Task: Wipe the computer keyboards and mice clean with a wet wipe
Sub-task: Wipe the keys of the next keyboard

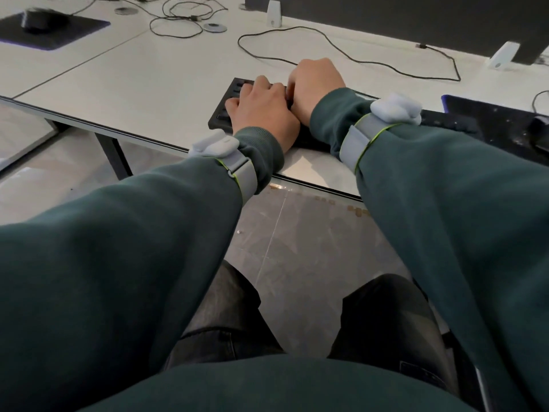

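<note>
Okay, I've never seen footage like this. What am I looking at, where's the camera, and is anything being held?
No machine here: a seated person wears a camera on the head, looking forward and down. The left hand and right hand rest close together on a black keyboard near the edge of a white desk. Grey bands are strapped round both wrists. A mouse sits on a mat far left; another mat lies at the right. The palms face down, so I cannot tell whether either hand holds a wipe; none shows.
</note>
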